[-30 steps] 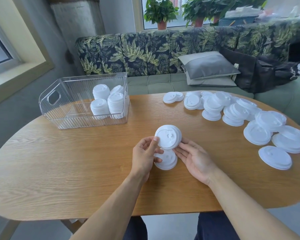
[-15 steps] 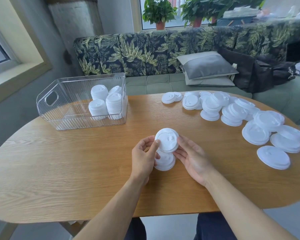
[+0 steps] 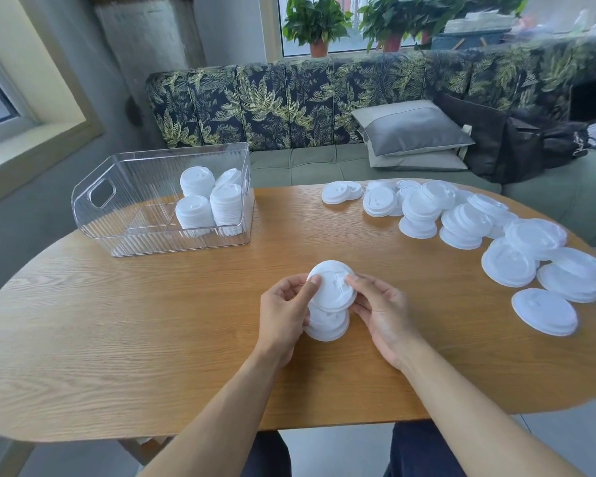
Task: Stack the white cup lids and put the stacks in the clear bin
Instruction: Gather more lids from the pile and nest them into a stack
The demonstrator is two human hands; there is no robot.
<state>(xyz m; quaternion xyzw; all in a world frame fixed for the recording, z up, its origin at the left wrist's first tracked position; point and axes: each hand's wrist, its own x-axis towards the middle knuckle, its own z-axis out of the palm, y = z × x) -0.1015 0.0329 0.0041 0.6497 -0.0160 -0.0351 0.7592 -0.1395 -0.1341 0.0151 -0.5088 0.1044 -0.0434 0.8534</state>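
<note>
Lid [image 3: 331,287] lowered toward stack [image 3: 326,327] in left hand [image 3: 283,315].

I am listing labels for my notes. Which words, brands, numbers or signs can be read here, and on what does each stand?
None can be read.
The lid held over the small stack has raised marks, but they are too blurred to read.
The clear bin shows no label.
</note>
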